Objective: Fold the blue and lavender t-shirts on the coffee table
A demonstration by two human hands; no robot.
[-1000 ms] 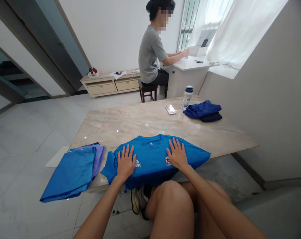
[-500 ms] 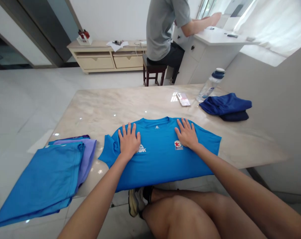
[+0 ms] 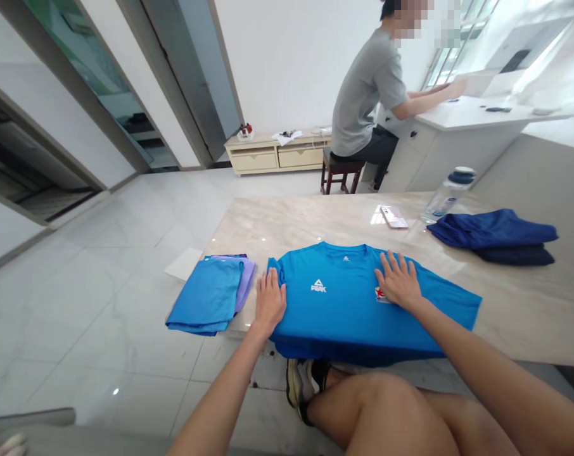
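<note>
A bright blue T-shirt (image 3: 344,304) with a white logo lies front up on the marble table (image 3: 315,221), its lower part hanging over the near edge. My left hand (image 3: 269,301) rests flat, fingers together and stretched out, on the shirt's left sleeve at the table's edge. My right hand (image 3: 399,282) lies flat with fingers spread on the shirt's chest, over a small red badge. Neither hand holds anything.
A stack of folded blue and purple cloths (image 3: 211,297) lies left of the shirt. Dark blue folded clothes (image 3: 496,231), a water bottle (image 3: 448,196) and a phone (image 3: 394,216) sit far right. A person in a grey shirt (image 3: 367,95) sits at a white desk (image 3: 462,120).
My left hand slid leftward from the shirt's chest to its left sleeve. The right hand stayed on the chest. The camera swung to the left.
</note>
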